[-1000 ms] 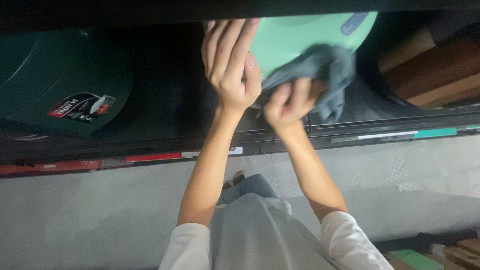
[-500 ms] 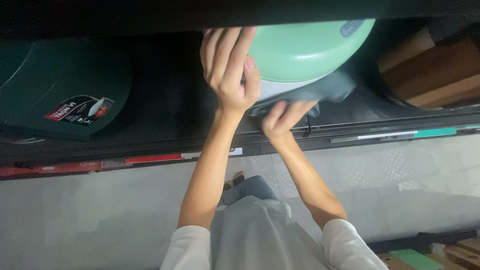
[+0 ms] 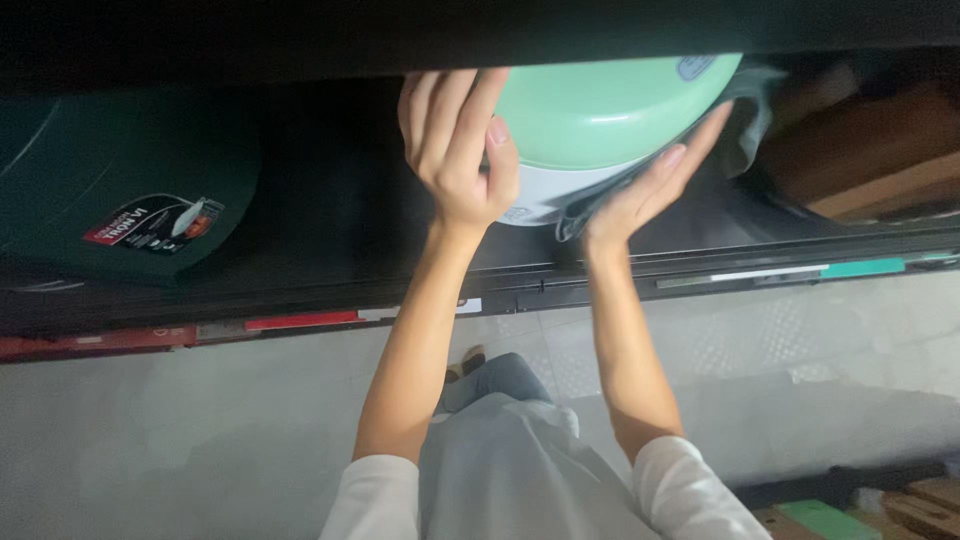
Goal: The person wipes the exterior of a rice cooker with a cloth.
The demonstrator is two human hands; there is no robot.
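My left hand [image 3: 458,150] is up in the top middle of the frame, fingers curled over the left edge of the mint-green pot [image 3: 610,110], gripping its rim with the thumb pressed against the side. The pot sits tilted on the dark shelf [image 3: 600,275], just right of centre at the top, its pale underside showing below the green. My right hand [image 3: 650,190] lies flat and stretched out along the pot's lower right side, fingers released and straight, pressing a grey cloth [image 3: 745,125] against it; the cloth bunches out behind my fingertips toward the upper right and shows again under my palm. Far left on the same shelf rests a dark green pan [image 3: 110,190] with a small label stuck on it, well apart from my hands. At the right edge are brown wooden boards [image 3: 870,160], blurred. Below the shelf, the pale floor [image 3: 200,450] fills the bottom of the frame.
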